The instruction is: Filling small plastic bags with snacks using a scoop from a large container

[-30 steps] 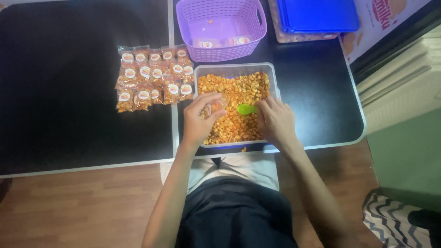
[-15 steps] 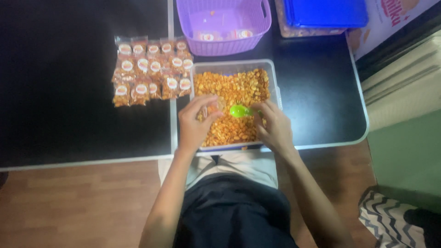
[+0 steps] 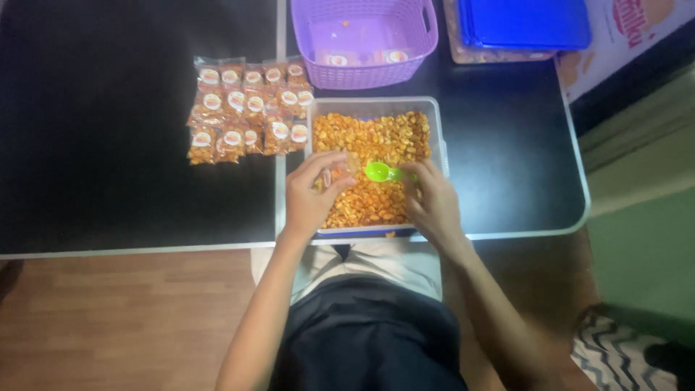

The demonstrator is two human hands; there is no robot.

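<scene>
Two hands over the tub, and I'm looking straight down on them. Left hand (image 3: 313, 194) is curled, fingers pinched on a small clear pouch (image 3: 339, 172), thin crinkly plastic with a bit of orange already in it; it hangs just above the snack pile, near the tub's left wall. Right hand (image 3: 432, 201) is closed on the handle of a bright green scoop (image 3: 381, 171), smooth moulded plastic with a rounded bowl, the bowl pointing left and sitting just beside the pouch's mouth. I can't tell whether the scoop is loaded (too small, too soft in focus).

Beneath both sits a clear rectangular tub (image 3: 436, 130) with rounded corners, filled with lumpy orange-yellow snack pieces (image 3: 373, 136), rough and nuggety. The near end of the tub is covered by both hands, and the scoop's handle is lost under the right fingers.

Left of the tub, on the matte black table (image 3: 108, 145), lie filled little packets (image 3: 250, 107) in overlapping rows, glossy, each with a round label; the print is unreadable from here. Behind the tub stands a purple basket (image 3: 362, 72) with a perforated lattice wall, its far rim cut off by the frame, a couple of packets inside. To its right there's a blue lid (image 3: 525, 22) on another container, also cropped at the top. A pale seam strip (image 3: 279, 181) runs down the table between packets and tub. Lap and forearms block the table's near edge at the middle.
</scene>
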